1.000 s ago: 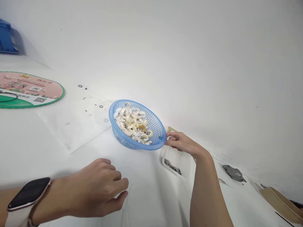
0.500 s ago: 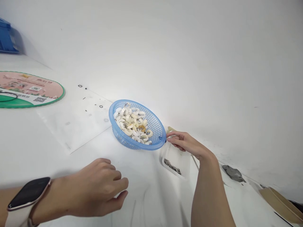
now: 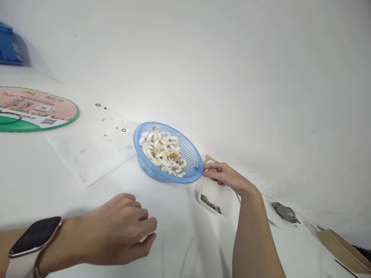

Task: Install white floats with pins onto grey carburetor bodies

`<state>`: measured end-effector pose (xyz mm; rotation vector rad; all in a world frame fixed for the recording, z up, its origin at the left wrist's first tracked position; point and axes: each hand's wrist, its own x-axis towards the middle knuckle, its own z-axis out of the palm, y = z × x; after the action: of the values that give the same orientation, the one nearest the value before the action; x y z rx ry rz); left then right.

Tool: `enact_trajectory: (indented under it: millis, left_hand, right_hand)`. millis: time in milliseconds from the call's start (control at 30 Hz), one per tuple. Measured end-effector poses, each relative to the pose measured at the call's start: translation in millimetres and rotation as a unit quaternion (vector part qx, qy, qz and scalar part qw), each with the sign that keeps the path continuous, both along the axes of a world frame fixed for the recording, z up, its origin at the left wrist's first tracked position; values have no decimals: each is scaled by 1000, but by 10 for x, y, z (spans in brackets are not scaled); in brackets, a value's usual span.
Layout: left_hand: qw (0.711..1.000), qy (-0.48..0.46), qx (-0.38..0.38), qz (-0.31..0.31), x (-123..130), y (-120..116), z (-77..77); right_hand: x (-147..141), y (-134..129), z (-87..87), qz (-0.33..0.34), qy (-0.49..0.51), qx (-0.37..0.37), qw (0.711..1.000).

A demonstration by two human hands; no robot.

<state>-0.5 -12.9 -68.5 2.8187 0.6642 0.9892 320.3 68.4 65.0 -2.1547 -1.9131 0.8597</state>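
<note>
A blue mesh basket [image 3: 188, 154] stands near the middle, tilted in view, with many white and cream curved pieces [image 3: 162, 148] and one amber piece [image 3: 174, 156] inside. My right hand [image 3: 222, 173] is at the basket's right rim, its thumb and fingers closed on the edge. Below that hand sits a white tray [image 3: 226, 200] holding thin metal pins [image 3: 211, 204]. My left hand [image 3: 118, 231] rests at the lower left with curled fingers, a watch on its wrist; whether anything is inside the fingers is hidden.
At the left lies an oval pink and green printed board [image 3: 37, 108], with a blue bin [image 3: 8, 44] behind it. Small black rings [image 3: 123, 130] and bits lie on a clear sheet [image 3: 95, 158]. A grey lump [image 3: 285, 212] and brown container [image 3: 342, 247] are at the right.
My right hand has shifted slightly left, and its fingertips are now closer together at the basket's rim. My left hand and the basket have not visibly moved.
</note>
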Motion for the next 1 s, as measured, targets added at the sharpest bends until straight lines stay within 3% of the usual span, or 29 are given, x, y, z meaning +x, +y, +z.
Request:
enact_trajectory:
  millis: [667, 1000]
  left_hand:
    - [1000, 3, -2, 0, 4, 5, 2]
    - [1000, 2, 4, 6, 8, 10, 10]
  right_hand:
    - [6, 26, -14, 4, -48, 21, 999]
    - [-23, 12, -7, -7, -4, 0, 1000]
